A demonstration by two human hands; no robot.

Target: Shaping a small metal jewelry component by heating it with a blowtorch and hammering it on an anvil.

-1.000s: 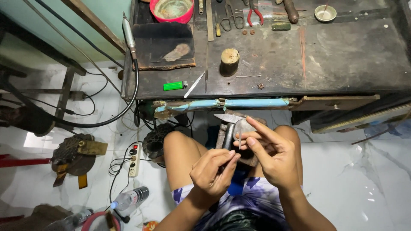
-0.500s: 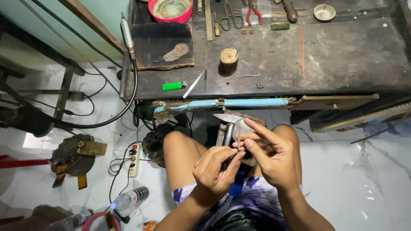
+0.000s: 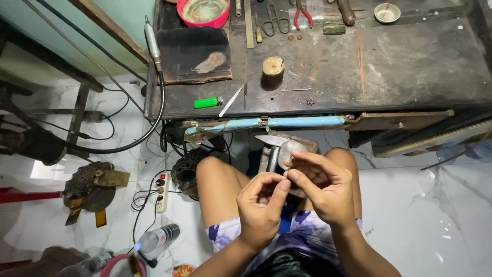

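My left hand [image 3: 261, 208] and my right hand [image 3: 323, 187] meet over my lap, fingertips pinched together on something very small that I cannot make out. They hover just in front of a small steel anvil [image 3: 279, 149] standing between my bare knees. Above them runs the front edge of a dark, worn workbench [image 3: 389, 66] with a blue-wrapped bar [image 3: 266, 123] along it.
On the bench lie a green lighter [image 3: 208, 102], a wooden stump block [image 3: 272, 72], a charred soldering board [image 3: 195, 54], red-handled pliers [image 3: 303, 15], scissors [image 3: 274, 20], a pink bowl [image 3: 204, 11] and a rotary handpiece [image 3: 152, 43] on a black cable. The white floor holds a power strip [image 3: 162, 187] and a plastic bottle [image 3: 156, 238].
Both hands stay pinched together over my lap. My right index finger has curled down from pointing, and the fingertips have shifted slightly.
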